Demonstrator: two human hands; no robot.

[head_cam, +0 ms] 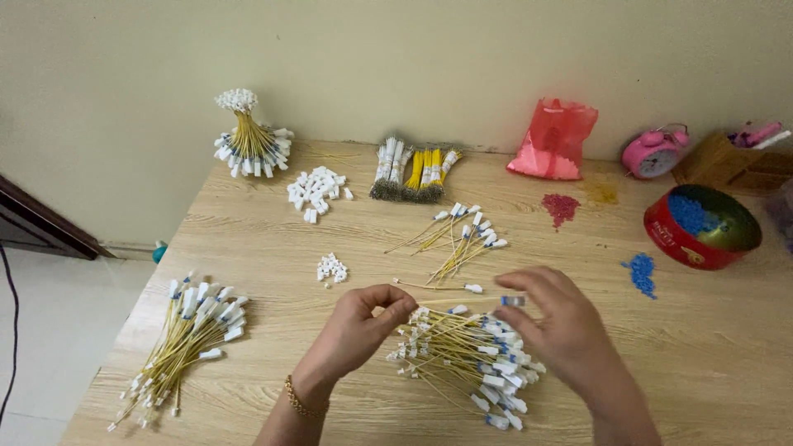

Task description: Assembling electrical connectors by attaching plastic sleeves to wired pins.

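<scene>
My left hand (357, 329) pinches one end of a thin yellow wire (450, 300) between thumb and fingers. My right hand (562, 326) holds the wire's other end, where a small blue-and-white connector (512, 301) sits at my fingertips. The wire is stretched level between both hands. Right under them lies a pile of yellow wires with white and blue connectors (475, 367). A single wire with a white end (438, 287) lies just beyond my hands.
A wooden table (289, 396) carries another wire pile (186, 339) at left, loose white connectors (315, 192), a small white cluster (331, 268), an upright wire bundle (248, 140), tied bundles (413, 173), a red tin of blue beads (702, 227), a red bag (553, 140), a pink clock (654, 151).
</scene>
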